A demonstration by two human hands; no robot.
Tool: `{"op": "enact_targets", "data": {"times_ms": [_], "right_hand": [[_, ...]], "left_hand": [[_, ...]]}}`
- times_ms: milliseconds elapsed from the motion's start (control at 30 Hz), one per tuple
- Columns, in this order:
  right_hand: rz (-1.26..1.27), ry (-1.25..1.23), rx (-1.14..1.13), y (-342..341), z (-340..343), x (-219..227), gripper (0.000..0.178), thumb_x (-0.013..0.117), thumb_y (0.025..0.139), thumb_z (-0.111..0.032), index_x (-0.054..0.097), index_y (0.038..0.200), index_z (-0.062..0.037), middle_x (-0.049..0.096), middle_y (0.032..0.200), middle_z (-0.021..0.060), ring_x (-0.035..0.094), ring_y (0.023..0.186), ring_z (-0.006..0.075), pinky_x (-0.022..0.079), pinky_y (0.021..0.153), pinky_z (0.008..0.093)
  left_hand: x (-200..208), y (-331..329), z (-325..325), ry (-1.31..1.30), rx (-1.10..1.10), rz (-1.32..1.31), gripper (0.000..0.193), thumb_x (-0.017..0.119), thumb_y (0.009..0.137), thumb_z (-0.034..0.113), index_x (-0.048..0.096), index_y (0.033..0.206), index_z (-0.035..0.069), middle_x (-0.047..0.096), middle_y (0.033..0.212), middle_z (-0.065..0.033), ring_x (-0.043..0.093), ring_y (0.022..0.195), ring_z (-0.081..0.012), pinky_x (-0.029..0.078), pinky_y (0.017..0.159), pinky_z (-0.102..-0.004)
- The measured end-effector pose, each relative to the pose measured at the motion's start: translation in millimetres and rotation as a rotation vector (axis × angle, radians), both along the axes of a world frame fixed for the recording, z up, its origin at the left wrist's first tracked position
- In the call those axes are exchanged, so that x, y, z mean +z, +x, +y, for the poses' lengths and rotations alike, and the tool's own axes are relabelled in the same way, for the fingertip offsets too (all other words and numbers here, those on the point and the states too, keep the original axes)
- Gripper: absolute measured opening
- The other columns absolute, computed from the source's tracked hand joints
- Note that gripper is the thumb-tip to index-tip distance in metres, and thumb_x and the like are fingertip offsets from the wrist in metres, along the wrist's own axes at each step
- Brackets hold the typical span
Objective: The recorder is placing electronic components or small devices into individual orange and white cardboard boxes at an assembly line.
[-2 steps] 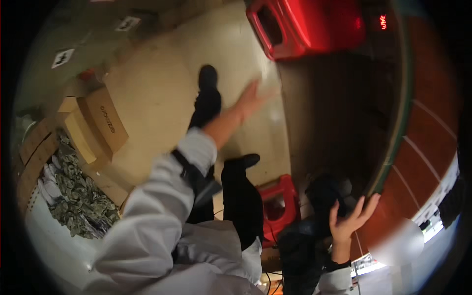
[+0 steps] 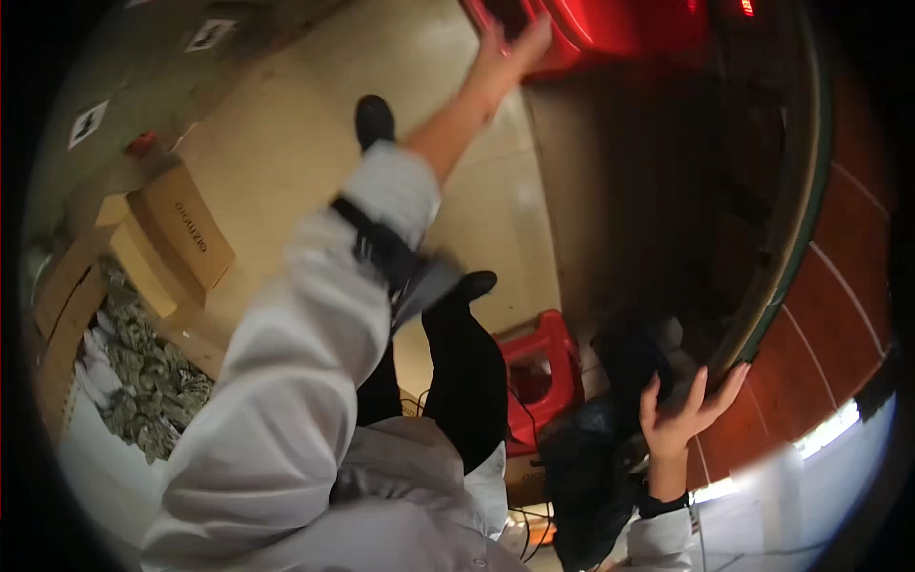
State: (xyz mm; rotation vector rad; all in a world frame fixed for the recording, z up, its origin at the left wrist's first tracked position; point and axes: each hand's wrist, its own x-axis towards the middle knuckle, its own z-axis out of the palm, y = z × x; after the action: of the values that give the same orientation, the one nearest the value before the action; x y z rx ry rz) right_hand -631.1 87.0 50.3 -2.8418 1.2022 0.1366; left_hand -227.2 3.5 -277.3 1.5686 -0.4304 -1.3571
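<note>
From far away I see my left hand (image 2: 500,71), fingers apart, a big red stool (image 2: 620,30) by its fingertips, touching I can't tell, my right hand (image 2: 673,429) spread wide by the table (image 2: 827,315)

A beige floor (image 2: 286,181) borders a deeply shadowed area (image 2: 648,191).

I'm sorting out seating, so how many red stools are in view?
2. One red stool is at the top edge, partly cut off, near the left hand; the second stool is lower, right of the legs. Others may be hidden.
</note>
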Motion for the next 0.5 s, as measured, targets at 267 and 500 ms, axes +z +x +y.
{"op": "enact_targets", "data": {"times_ms": [267, 500], "right_hand": [[0.089, -0.063, -0.012, -4, -3, -44, 0.07, 0.073, 0.083, -0.029, 0.05, 0.146, -0.0091, 0.024, 0.158, 0.0305, 0.025, 0.144, 0.059, 0.029, 0.113, 0.0703], [0.127, -0.006, -0.032, -8, -1, -40, 0.056, 0.068, 0.085, -0.032, 0.061, 0.136, -0.0095, 0.026, 0.16, 0.0244, 0.03, 0.142, 0.0561, 0.032, 0.11, 0.0708]], "left_hand": [[-90, -42, -61, -0.213, 0.243, 0.019, 0.111, 0.088, 0.078, 0.038, 0.018, 0.153, -0.004, 0.045, 0.149, -0.0227, 0.047, 0.137, -0.0344, 0.039, 0.116, -0.0446], [-18, -128, 143, -0.002, -0.01, 0.132, 0.096, 0.083, 0.085, 0.02, 0.019, 0.154, 0.002, 0.045, 0.147, -0.0147, 0.046, 0.137, -0.024, 0.041, 0.114, -0.0414]]}}
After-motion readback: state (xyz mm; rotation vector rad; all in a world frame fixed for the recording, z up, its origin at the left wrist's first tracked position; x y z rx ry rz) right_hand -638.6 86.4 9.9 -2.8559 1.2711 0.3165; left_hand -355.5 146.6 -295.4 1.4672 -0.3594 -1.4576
